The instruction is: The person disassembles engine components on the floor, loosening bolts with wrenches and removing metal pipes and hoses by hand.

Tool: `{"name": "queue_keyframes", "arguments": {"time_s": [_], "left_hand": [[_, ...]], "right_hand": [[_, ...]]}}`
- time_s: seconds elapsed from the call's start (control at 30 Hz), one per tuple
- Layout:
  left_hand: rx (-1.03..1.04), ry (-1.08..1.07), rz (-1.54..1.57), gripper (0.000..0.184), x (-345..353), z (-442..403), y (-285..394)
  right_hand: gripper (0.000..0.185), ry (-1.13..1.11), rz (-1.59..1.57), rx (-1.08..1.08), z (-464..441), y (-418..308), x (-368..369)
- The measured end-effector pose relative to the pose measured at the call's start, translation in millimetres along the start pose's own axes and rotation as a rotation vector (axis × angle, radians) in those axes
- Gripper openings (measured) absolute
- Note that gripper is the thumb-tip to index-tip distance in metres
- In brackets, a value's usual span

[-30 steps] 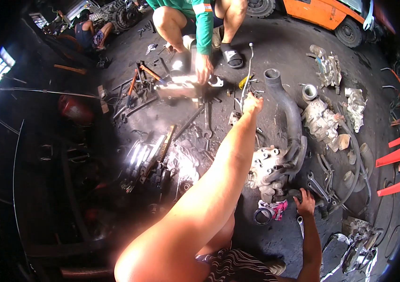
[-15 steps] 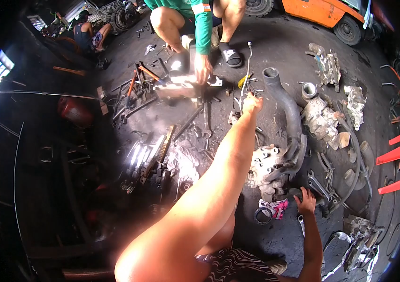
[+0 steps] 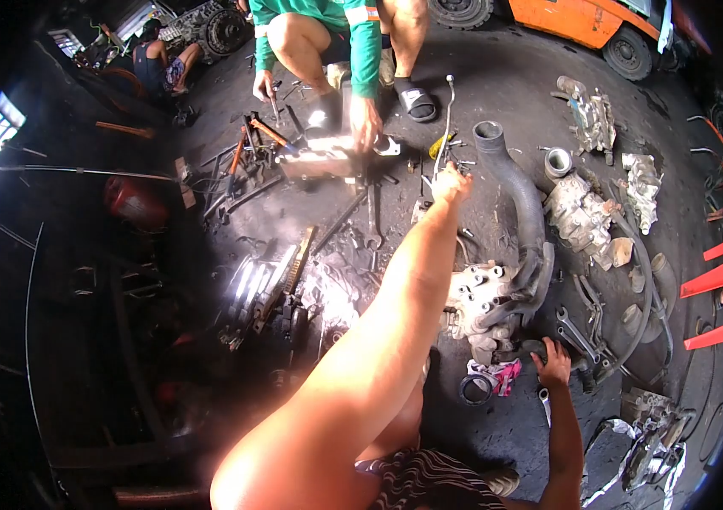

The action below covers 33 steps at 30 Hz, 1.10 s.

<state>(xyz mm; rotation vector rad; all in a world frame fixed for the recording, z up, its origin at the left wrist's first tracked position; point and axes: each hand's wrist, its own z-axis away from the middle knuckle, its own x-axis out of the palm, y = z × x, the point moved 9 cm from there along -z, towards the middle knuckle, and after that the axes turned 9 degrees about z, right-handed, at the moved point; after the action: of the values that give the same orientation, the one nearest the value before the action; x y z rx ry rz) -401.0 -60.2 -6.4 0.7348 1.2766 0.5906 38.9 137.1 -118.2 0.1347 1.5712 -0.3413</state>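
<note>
My left hand (image 3: pixel 451 182) is stretched far forward over the floor, its fingers closed beside a thin bent metal tube (image 3: pixel 450 110). Small dark metal pieces show at the fingertips; what the fingers hold is too small to make out. Nearer to me, my right hand (image 3: pixel 553 364) rests with spread fingers on a dark rounded part (image 3: pixel 535 348). Left of that hand lie a black ring (image 3: pixel 475 390) and a pink and white cloth (image 3: pixel 508 376). A dirty metal casting with round ports (image 3: pixel 474 297) sits between my hands, beside a large curved black hose (image 3: pixel 521 183).
A person in green sleeves (image 3: pixel 367 59) squats opposite, one hand on a metal block (image 3: pixel 319 161). Wrenches (image 3: pixel 578 336), oily engine castings (image 3: pixel 578 208) and hand tools (image 3: pixel 238 166) lie around. An orange vehicle (image 3: pixel 565 21) and another person (image 3: pixel 162 64) are behind.
My left hand has drawn slightly left and nearer to me. The person opposite now shows a second hand, holding a thin tool at the left. My right hand has stayed put.
</note>
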Motion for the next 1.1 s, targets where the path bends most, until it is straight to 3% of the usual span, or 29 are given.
{"name": "queue_keyframes", "arguments": {"time_s": [0.1,0.17,0.27,0.33,0.4,0.47,0.53,0.67,0.73,0.8,0.93,1.0,1.1], "left_hand": [[0.399,0.018,-0.474,0.036,-38,6,42],[0.694,0.159,-0.497,0.033,-73,13,70],[0.909,0.094,-0.494,0.026,-88,31,77],[0.937,-0.361,-0.602,0.026,-59,84,43],[1.122,-0.322,-0.481,0.024,-70,150,27],[0.949,-0.19,-0.309,0.029,-86,145,-21],[0.55,-0.137,-0.247,0.029,-94,115,-77],[0.232,-0.069,-0.213,0.032,-83,58,-165],[0.184,0.114,-0.374,0.026,-94,51,-171],[0.119,0.118,-0.372,0.029,-103,43,-189],[0.177,0.106,-0.507,0.035,-109,30,-225],[0.085,0.081,-0.522,0.039,-109,29,-246],[0.128,0.076,-0.433,0.04,-110,37,-251]], "right_hand": [[0.058,0.04,0.046,-0.009,3,0,-1],[0.059,-0.015,0.016,0.008,4,3,-1],[0.06,-0.07,-0.03,0.026,-4,8,7],[0.059,0.103,-0.01,-0.117,3,11,12],[0.057,0.035,0.007,-0.033,3,8,4],[0.056,0.04,0.037,-0.035,1,4,-1],[0.054,0.035,0.001,-0.029,1,1,-8],[0.056,0.014,-0.021,-0.029,-1,0,-9],[0.056,0.008,-0.015,-0.023,1,0,-6],[0.056,0.012,-0.008,-0.017,0,-2,-6],[0.056,0.003,0.012,0.018,1,-2,-7],[0.057,-0.025,0.004,0.032,1,1,-4],[0.058,-0.021,0.039,0.035,-2,3,-1]]}}
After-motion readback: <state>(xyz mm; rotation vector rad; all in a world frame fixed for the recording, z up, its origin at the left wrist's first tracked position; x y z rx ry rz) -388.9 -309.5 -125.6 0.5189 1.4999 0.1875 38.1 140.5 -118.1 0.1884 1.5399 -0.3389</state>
